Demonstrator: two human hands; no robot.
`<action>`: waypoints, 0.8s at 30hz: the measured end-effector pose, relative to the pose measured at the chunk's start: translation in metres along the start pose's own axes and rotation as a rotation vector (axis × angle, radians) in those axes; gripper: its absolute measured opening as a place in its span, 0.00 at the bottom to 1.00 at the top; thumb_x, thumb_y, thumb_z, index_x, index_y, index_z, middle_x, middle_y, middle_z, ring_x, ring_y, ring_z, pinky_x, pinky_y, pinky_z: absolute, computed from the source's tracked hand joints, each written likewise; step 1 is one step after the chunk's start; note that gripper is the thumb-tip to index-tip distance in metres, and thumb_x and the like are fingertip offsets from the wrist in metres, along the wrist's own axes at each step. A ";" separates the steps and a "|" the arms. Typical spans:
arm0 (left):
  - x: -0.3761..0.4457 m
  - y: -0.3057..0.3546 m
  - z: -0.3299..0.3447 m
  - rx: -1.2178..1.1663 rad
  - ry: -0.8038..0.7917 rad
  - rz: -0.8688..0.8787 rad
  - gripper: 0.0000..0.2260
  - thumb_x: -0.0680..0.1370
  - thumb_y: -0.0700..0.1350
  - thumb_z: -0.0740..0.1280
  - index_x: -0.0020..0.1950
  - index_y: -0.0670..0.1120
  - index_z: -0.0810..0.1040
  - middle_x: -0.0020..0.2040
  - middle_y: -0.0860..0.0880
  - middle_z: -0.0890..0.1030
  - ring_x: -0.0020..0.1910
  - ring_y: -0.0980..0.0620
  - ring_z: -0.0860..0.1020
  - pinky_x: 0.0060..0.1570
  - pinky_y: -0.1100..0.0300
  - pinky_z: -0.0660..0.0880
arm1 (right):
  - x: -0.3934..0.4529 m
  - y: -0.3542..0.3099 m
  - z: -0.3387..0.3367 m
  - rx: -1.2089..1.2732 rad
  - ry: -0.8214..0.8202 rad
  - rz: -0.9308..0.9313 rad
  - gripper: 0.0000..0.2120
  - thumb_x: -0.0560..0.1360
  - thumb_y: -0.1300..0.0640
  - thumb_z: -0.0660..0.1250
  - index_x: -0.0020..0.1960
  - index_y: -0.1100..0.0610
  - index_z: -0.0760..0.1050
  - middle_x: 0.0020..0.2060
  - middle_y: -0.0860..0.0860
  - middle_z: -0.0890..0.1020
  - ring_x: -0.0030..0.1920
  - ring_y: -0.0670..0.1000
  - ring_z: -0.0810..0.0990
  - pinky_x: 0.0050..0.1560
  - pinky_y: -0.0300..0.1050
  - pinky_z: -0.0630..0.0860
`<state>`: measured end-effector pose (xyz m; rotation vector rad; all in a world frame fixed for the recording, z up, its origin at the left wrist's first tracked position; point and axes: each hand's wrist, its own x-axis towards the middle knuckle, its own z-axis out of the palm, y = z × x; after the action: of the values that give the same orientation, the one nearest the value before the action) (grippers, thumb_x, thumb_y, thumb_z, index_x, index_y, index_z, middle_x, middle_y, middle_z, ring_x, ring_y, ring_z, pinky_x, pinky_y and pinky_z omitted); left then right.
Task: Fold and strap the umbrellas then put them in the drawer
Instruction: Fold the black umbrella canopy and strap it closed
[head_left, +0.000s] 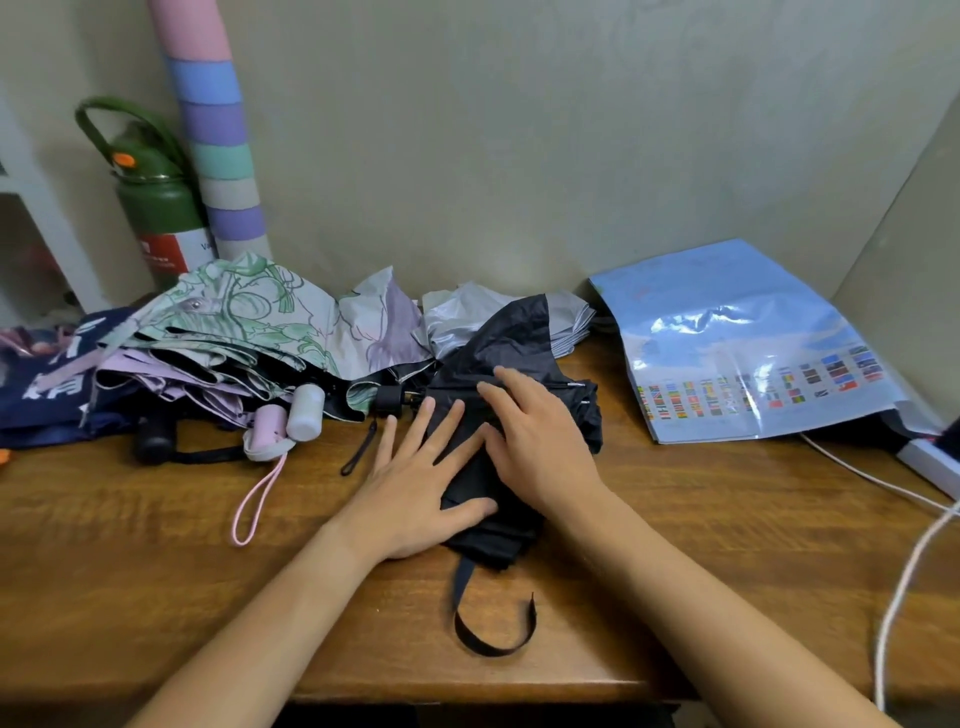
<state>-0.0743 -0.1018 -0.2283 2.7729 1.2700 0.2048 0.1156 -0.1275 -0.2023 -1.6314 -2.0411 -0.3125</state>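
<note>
A black umbrella (514, 358) with a silver lining lies half gathered at the middle of the wooden desk (156, 561). Its black strap (491, 631) curls loose toward the front edge. My left hand (415, 478) lies flat with straight fingers on the black fabric's left side. My right hand (535, 441) presses flat on the fabric just to the right, its fingers pointing left. A floral green and lilac umbrella (249, 322) lies unfolded at the left, with a pink handle (270, 426) and a white handle (306, 410) beside it. A navy umbrella (47, 379) lies at the far left.
A green flask (156, 208) and a pastel striped roll (218, 156) stand against the wall at the back left. A glossy blue sheet printed with flags (748, 353) lies at the right. A white cable (904, 571) runs down the right side. A pink wrist loop (254, 499) trails on the desk.
</note>
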 end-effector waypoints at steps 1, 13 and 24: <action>0.000 0.000 0.000 -0.002 -0.008 -0.005 0.39 0.73 0.79 0.44 0.81 0.66 0.41 0.80 0.60 0.29 0.77 0.53 0.24 0.78 0.37 0.35 | 0.001 0.002 0.006 -0.022 -0.071 0.046 0.27 0.82 0.50 0.61 0.78 0.59 0.67 0.78 0.59 0.67 0.79 0.61 0.64 0.76 0.58 0.65; 0.001 0.001 0.000 -0.010 -0.054 -0.027 0.38 0.76 0.78 0.49 0.81 0.68 0.38 0.79 0.62 0.28 0.77 0.55 0.24 0.79 0.37 0.37 | 0.011 0.019 0.007 0.025 -0.245 0.196 0.35 0.81 0.36 0.48 0.82 0.53 0.59 0.81 0.53 0.60 0.82 0.54 0.55 0.80 0.51 0.49; 0.001 -0.001 0.001 -0.013 -0.045 -0.024 0.38 0.75 0.79 0.48 0.80 0.69 0.37 0.80 0.62 0.29 0.77 0.55 0.24 0.79 0.37 0.38 | 0.074 0.034 -0.023 0.670 -0.062 0.744 0.37 0.78 0.47 0.69 0.80 0.60 0.56 0.70 0.59 0.74 0.70 0.60 0.73 0.68 0.54 0.73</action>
<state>-0.0739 -0.1006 -0.2296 2.7336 1.2859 0.1484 0.1420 -0.0676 -0.1486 -1.7843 -1.2181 0.6180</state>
